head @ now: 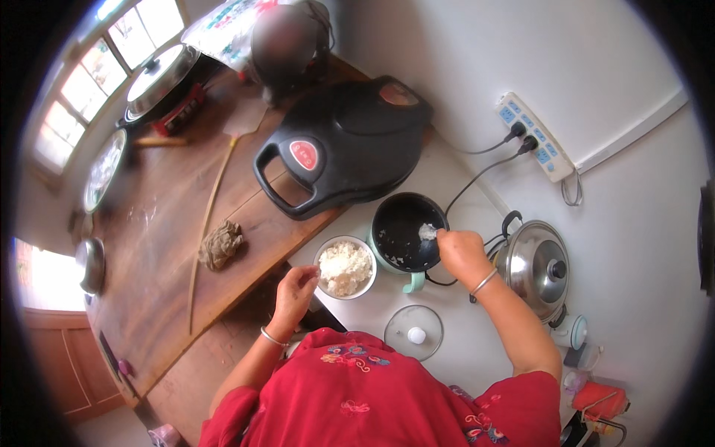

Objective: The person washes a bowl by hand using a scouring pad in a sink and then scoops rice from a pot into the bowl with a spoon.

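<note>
My right hand is closed in a fist over the right rim of a mint-green electric pot with a black inside. It grips what looks like a spoon, largely hidden, with a clump of white rice at its end. More grains stick to the pot's floor and wall. Left of the pot stands a white bowl heaped with cooked rice. The curled fingertips of my left hand are at the bowl's left rim; whether they grip it is unclear.
A glass lid lies in front of the pot, and a lidded steel pan stands to the right. Behind sits a black electric griddle. Cords run to a wall power strip. The wooden table bears a crumpled cloth and a fly swatter.
</note>
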The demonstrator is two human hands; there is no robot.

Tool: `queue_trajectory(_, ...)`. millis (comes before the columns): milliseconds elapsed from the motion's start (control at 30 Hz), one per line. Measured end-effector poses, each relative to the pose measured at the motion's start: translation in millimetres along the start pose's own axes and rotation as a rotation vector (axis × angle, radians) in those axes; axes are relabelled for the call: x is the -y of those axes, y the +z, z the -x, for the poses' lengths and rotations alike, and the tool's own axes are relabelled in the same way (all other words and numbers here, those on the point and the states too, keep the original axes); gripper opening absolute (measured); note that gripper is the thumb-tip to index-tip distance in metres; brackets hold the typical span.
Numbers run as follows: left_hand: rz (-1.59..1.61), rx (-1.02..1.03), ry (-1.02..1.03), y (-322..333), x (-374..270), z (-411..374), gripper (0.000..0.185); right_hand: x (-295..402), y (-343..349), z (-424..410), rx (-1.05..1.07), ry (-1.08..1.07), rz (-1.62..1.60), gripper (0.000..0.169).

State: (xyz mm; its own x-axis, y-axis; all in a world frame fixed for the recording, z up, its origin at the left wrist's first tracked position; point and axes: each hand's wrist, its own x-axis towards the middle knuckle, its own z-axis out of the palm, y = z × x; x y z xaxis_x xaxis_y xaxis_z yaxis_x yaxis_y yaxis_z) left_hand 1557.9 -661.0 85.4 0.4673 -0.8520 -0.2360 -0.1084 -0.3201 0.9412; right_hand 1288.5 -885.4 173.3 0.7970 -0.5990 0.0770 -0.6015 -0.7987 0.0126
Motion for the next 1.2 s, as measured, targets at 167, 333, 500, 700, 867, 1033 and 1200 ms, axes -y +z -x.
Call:
queue_trajectory(167,0.009,0.004,-0.01,1.6,1.5,1.1,0.023,-3.5,0.0,-7.0,0.085,-0.018,-0.023,0.008)
queue_trajectory(333,0.024,-0.056,0.028,5.6,0.3,-0.1,0.021,-9.3,6.1,-9.4,0.219,0.086,-0.139,0.015)
queue_trajectory(500,0.01,-0.01,-0.023,3.5,3.1,0.0,0.022,-5.7,13.6,-4.1,0.293,0.202,-0.409,0.024)
queue_trajectory(700,0.037,0.023,-0.037,5.6,0.2,-0.2,0.022,7.7,32.6,2.2,0.248,0.302,-0.726,0.026)
queue_trajectory(867,0.033,0.042,-0.024,6.8,4.8,-4.4,0.021,11.1,44.4,1.6,0.363,0.52,-1.105,0.028)
queue_trajectory(1033,0.021,0.037,-0.019,6.6,3.7,-5.4,0.021,12.3,38.5,-1.5,0.38,0.66,-1.402,0.029)
queue_trajectory(1200,0.021,0.034,-0.026,7.8,2.5,-4.8,0.021,3.5,45.7,-2.3,0.209,0.675,-1.394,0.027)
